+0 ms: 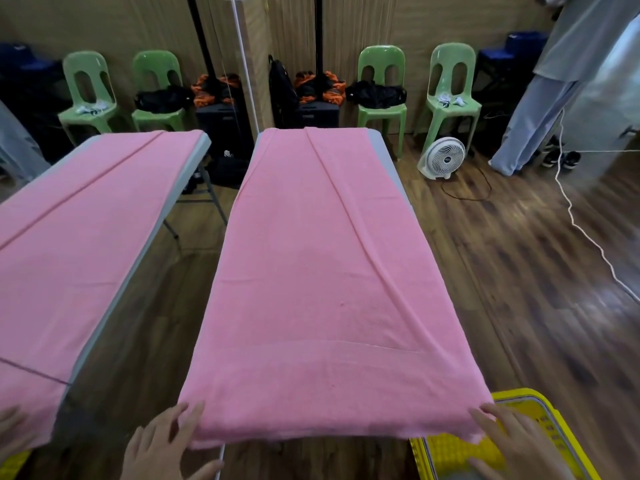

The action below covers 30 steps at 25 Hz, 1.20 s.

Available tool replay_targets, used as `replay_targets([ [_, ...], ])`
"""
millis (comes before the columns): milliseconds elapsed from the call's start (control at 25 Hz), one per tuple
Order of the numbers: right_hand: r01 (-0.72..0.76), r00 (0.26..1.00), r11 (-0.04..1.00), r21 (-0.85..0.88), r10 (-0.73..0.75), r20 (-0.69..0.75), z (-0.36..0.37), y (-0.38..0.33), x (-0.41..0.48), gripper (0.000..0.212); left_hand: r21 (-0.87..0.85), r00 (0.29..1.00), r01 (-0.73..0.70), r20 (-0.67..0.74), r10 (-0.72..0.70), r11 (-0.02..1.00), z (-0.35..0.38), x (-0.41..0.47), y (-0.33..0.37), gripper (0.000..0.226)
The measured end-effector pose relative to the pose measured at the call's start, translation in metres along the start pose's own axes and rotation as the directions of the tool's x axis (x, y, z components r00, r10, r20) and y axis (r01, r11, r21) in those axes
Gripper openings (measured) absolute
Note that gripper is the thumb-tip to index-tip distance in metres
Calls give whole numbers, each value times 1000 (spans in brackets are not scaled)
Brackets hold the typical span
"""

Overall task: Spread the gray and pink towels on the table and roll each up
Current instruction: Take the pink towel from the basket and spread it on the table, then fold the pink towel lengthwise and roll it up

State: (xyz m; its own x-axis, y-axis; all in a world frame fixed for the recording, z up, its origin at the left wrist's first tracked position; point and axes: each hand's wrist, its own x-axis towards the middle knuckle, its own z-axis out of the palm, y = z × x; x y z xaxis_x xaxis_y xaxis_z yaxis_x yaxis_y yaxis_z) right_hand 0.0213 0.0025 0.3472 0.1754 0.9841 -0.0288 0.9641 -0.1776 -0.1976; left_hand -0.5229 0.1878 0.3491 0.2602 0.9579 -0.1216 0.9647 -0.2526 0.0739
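The pink towel (322,271) lies spread lengthwise over the gray table (390,168), with a long crease running down its right half. Its near edge hangs over the table's front. At the towel's near left corner, the straight, spread fingers of my left hand (162,441) touch the cloth. My right hand (516,441) lies the same way at the near right corner, fingers straight. Neither hand grips anything. No gray towel is in view.
A yellow basket (540,403) stands at my right by the table's corner. A mirror (86,237) on the left repeats the table and towel. Green chairs (381,81), bags, a white fan (443,157), a cord on the floor and a standing person (554,98) are at the back.
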Motion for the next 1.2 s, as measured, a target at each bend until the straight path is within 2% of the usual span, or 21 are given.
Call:
replay_targets([
  [80, 53, 995, 998, 15, -52, -83, 5, -55, 38, 67, -72, 989, -119, -92, 112, 990, -8, 22, 41, 73],
  [120, 94, 991, 995, 27, -91, -98, 14, -88, 60, 67, -109, 980, -189, -87, 180, 976, -8, 39, 67, 67],
  [200, 148, 986, 989, -4, -148, -72, 41, -144, 106, 68, -109, 962, -274, -44, 271, 956, -4, 76, 117, 64],
  [280, 179, 984, 983, -47, -180, -7, 60, -173, 144, 71, -36, 955, -296, -19, 296, 954, 12, 110, 141, 67],
  [360, 188, 982, 979, -75, -189, -6, 69, -159, 160, 71, 0, 962, -273, 26, 273, 962, 27, 123, 141, 72],
  [440, 155, 988, 986, -68, -156, -6, 66, -113, 149, 72, -33, 958, -283, 28, 284, 959, 31, 123, 132, 78],
  [520, 71, 997, 995, -63, -71, 1, 57, -53, 129, 73, -85, 954, -292, 51, 297, 953, 33, 127, 131, 84],
  [560, 7, 999, 999, -51, -4, 51, 48, -26, 119, 75, -96, 953, -285, 74, 292, 954, 35, 130, 133, 85],
  [680, -121, 986, 992, 41, 115, 122, 31, 16, 110, 79, -96, 957, -262, 103, 271, 960, 36, 135, 136, 81],
  [800, -94, 994, 988, 122, 87, 66, 25, 16, 130, 74, -87, 964, -242, 90, 250, 966, 30, 135, 142, 82],
  [920, -18, 1000, 993, 120, 21, -16, 6, -8, 188, 69, -109, 956, -278, 61, 286, 954, 12, 158, 151, 76],
  [1040, 69, 997, 990, 124, -63, -50, -7, -53, 280, 67, -85, 959, -273, -100, 264, 958, -12, 237, 159, 64],
  [1120, 94, 996, 986, 137, -92, -17, -4, -73, 343, 68, -83, 971, -225, -107, 215, 971, -25, 301, 160, 63],
  [1200, 51, 998, 983, 174, -57, 31, 6, -73, 390, 75, -37, 987, -149, -65, 147, 988, -24, 350, 145, 65],
])
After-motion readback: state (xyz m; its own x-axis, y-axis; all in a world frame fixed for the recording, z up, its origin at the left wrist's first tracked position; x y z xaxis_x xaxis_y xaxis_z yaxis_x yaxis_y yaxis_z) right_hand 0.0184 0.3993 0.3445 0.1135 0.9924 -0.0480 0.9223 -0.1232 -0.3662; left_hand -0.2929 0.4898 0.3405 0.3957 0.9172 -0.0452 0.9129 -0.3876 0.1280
